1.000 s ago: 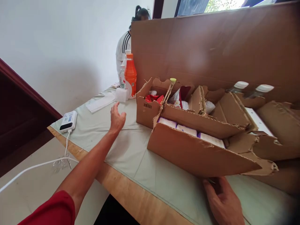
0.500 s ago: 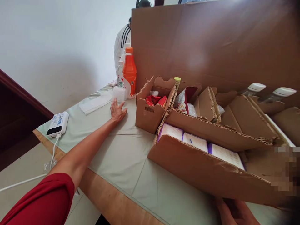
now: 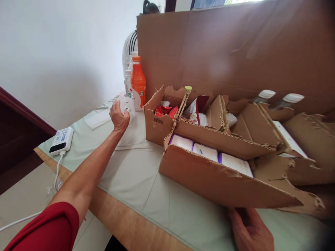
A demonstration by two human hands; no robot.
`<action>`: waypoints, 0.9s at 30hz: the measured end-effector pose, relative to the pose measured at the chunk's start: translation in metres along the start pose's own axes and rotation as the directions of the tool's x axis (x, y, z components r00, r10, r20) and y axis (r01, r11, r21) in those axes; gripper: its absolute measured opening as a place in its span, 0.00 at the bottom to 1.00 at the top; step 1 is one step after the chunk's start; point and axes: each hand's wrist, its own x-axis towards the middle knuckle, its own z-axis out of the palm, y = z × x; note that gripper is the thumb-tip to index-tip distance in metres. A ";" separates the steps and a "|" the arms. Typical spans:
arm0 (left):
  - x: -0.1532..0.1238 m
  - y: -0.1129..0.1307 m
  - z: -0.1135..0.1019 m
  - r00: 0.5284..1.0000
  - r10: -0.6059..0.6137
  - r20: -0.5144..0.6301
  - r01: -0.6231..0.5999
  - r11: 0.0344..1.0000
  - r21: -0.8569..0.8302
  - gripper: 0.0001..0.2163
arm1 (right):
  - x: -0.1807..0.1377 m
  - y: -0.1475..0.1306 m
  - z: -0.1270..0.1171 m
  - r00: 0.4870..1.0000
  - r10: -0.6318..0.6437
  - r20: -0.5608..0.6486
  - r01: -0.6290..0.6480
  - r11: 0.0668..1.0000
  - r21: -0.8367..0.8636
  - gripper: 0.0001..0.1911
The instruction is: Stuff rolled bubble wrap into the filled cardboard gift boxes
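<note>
My left hand (image 3: 119,116) reaches far across the table and closes round a small white packet (image 3: 126,103) lying beside the orange bottle (image 3: 138,83). My right hand (image 3: 250,230) sits at the near table edge, fingers tucked under the front flap of a long cardboard box (image 3: 222,177). That box holds white wrapped packs (image 3: 206,151) in a row. Behind it, a smaller open carton (image 3: 157,123) contains red packets (image 3: 166,111).
A tall cardboard sheet (image 3: 235,52) stands behind the boxes. Two white-capped bottles (image 3: 280,97) poke up at the right. A white power bank (image 3: 62,140) with a cable lies at the left corner. A person in a white striped top (image 3: 129,48) is behind the table.
My left hand has moved forward and left from the cloth onto the white packet and closed round it. The camera shifted slightly; my right hand stays under the box flap.
</note>
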 end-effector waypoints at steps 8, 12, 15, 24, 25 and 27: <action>-0.085 0.038 -0.092 0.944 0.130 -0.303 -0.190 0.966 -0.178 0.17 | 0.001 -0.011 -0.003 0.984 -0.173 0.030 0.166 0.973 0.161 0.18; -0.158 0.048 -0.137 0.941 0.218 -0.259 -0.280 0.931 -0.233 0.10 | -0.012 -0.011 -0.016 0.993 -0.116 -0.023 0.118 0.970 0.211 0.24; -0.190 0.050 -0.166 0.966 0.215 -0.142 -0.250 0.915 -0.316 0.09 | -0.042 -0.016 -0.025 0.985 -0.079 -0.156 0.112 0.969 0.219 0.23; -0.218 0.082 -0.239 0.968 0.223 -0.112 -0.247 0.802 -0.544 0.08 | -0.112 -0.104 -0.032 0.700 -0.714 -0.016 0.694 0.675 0.252 0.26; -0.220 0.086 -0.246 0.975 0.184 -0.125 -0.223 0.797 -0.561 0.08 | -0.110 -0.113 -0.030 0.676 -0.736 0.010 0.708 0.654 0.267 0.30; -0.221 0.089 -0.260 0.989 0.028 -0.147 -0.115 0.768 -0.630 0.06 | -0.104 -0.124 -0.023 0.677 -0.728 0.108 0.670 0.671 0.319 0.36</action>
